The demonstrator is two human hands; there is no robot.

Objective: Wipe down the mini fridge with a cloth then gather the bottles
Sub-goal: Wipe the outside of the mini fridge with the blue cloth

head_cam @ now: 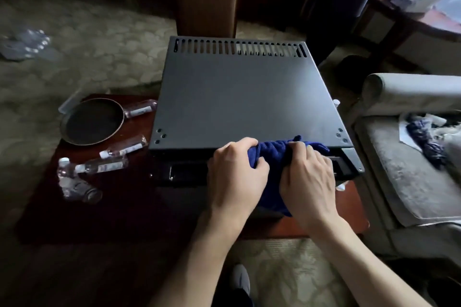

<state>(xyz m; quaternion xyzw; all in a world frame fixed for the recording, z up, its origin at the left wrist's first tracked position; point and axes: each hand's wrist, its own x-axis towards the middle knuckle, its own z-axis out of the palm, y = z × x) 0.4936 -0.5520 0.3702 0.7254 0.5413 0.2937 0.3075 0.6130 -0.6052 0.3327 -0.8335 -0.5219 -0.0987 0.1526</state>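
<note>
Both hands grip the bunched blue cloth [277,157] at the mini fridge's [244,97] near top edge: left hand [237,177] at 9 o'clock of it, right hand [309,182] at 3 o'clock. The fridge sits on the dark desk [112,207]. Bottles [104,165] lie at the fridge's 9 o'clock, beside a round tray [92,120].

Single head-worn wide-angle view, looking forward and steeply down, close over the grey metal mini fridge top [245,97] on the dark red-brown worktop [129,207]; room edges dim, probably lens-bent.
</note>
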